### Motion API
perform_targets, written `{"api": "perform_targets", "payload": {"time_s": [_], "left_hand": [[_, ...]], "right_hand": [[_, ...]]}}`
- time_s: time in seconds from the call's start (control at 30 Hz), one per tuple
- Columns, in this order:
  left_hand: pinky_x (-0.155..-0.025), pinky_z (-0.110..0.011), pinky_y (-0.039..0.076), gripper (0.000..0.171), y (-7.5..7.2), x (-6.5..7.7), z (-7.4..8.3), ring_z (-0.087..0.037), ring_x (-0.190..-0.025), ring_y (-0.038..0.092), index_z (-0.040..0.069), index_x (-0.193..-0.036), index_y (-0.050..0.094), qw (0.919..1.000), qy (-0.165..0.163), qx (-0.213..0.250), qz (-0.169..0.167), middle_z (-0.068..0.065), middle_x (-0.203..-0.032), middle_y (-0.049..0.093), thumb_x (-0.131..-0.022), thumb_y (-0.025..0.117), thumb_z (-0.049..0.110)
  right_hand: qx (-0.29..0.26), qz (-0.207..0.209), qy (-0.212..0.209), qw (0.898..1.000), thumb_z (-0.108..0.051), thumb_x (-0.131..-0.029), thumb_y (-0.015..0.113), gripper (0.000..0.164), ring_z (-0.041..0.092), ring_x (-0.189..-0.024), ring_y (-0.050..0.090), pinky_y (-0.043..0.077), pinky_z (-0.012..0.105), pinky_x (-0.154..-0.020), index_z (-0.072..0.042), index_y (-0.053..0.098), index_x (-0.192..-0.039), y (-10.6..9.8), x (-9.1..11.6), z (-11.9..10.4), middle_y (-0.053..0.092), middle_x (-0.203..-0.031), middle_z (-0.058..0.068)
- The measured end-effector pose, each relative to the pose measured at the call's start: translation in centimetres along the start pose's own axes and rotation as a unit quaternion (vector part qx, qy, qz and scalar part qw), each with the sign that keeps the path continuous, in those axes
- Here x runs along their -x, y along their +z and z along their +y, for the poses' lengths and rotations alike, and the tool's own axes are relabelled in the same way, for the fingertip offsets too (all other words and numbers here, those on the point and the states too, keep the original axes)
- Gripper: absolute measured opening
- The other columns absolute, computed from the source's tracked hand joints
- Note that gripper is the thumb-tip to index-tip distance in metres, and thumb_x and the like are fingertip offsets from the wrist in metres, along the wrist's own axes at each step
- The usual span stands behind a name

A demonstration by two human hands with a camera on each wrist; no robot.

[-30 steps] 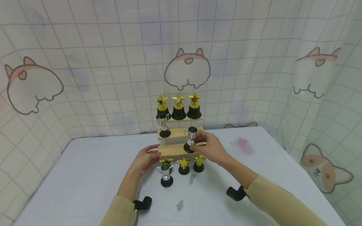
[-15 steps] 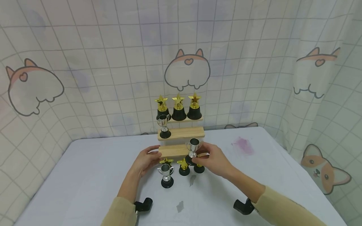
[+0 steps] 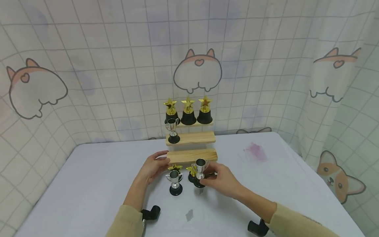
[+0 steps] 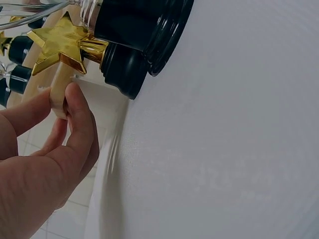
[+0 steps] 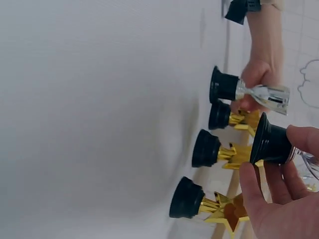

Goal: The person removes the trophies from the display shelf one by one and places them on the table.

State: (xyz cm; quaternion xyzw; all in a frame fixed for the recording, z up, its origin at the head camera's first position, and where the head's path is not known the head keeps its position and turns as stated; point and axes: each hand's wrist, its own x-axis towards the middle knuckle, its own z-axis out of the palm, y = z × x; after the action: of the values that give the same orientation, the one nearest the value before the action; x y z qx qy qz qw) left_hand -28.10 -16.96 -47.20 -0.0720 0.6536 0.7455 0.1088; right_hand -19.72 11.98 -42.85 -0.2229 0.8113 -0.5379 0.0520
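Fingers [image 4: 82,122] of the left hand [image 3: 152,168] pinch the left end of the lowest shelf [image 3: 192,155]; before it stands one silver cup [image 3: 175,180]. Further right, a second cup [image 3: 200,168] is held above the table [image 3: 97,184], gripped by the nearer right hand [image 3: 222,179] on its right, long axis roughly upright, mouth up.
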Motion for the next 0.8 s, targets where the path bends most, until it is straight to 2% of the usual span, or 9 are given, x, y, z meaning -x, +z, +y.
{"api": "perform_targets", "payload": {"time_s": [0.27, 0.57, 0.8], "left_hand": [[-0.087, -0.031, 0.06, 0.054, 0.0, 0.1, 0.2, -0.022, -0.093, 0.067, -0.004, -0.147, 0.047, 1.0, 0.004, 0.004, -0.003, -0.025, -0.129, 0.053, -0.097, 0.066, -0.004], [-0.088, -0.033, 0.061, 0.052, 0.1, -0.1, 0.0, -0.022, -0.093, 0.067, -0.002, -0.146, 0.049, 1.0, 0.003, 0.0, 0.004, -0.025, -0.127, 0.055, -0.097, 0.066, -0.004], [-0.089, -0.033, 0.06, 0.052, 0.0, -0.2, -0.2, -0.023, -0.097, 0.067, -0.003, -0.146, 0.048, 1.0, 0.007, 0.003, 0.001, -0.026, -0.13, 0.055, -0.097, 0.066, -0.003]], "right_hand": [[0.013, -0.005, 0.015, 1.0, -0.009, -0.087, 0.082, 0.027, 0.023, -0.099, 0.066, 0.059, 0.038, -0.089, -0.002, 0.069, -0.109, 0.8, -0.4, 1.2, 0.07, -0.102, 0.004], [0.008, -0.008, 0.039, 0.999, -0.003, -0.084, 0.081, 0.033, 0.024, -0.101, 0.067, 0.058, 0.045, -0.095, 0.001, 0.068, -0.114, 2.1, -0.5, 2.5, 0.07, -0.103, 0.004], [0.027, -0.013, 0.039, 0.999, -0.001, -0.084, 0.08, 0.028, 0.022, -0.099, 0.067, 0.059, 0.035, -0.091, -0.002, 0.068, -0.109, 2.6, -0.7, 3.0, 0.069, -0.102, 0.003]]}}
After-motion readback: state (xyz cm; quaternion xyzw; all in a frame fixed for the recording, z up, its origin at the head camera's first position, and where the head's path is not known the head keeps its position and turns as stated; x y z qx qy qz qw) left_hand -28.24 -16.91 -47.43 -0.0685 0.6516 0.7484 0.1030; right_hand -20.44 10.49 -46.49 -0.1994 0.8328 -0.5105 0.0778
